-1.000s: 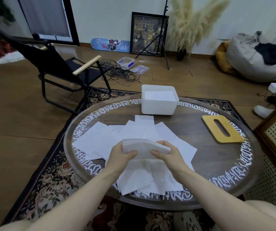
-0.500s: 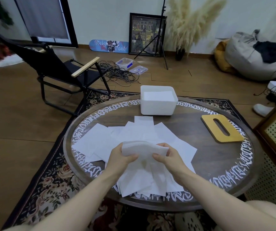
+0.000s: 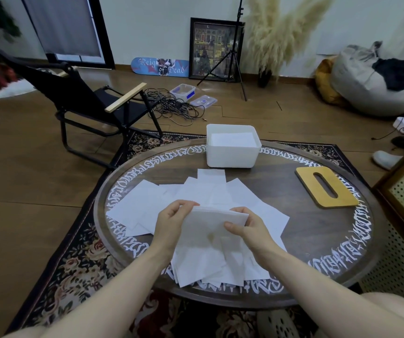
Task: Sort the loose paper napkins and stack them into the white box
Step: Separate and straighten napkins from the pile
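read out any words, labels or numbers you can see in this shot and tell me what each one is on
"Reign of Dead": on the skateboard deck leaning against the wall; the first word is partly blurred.
White ornamental script around the rim of the round table: not readable as words.
Blue label on the clear plastic container on the floor: too small to read.
Framed picture: any text is too blurred to read.

One white box point(image 3: 232, 152), one wooden lid point(image 3: 325, 187), two hands
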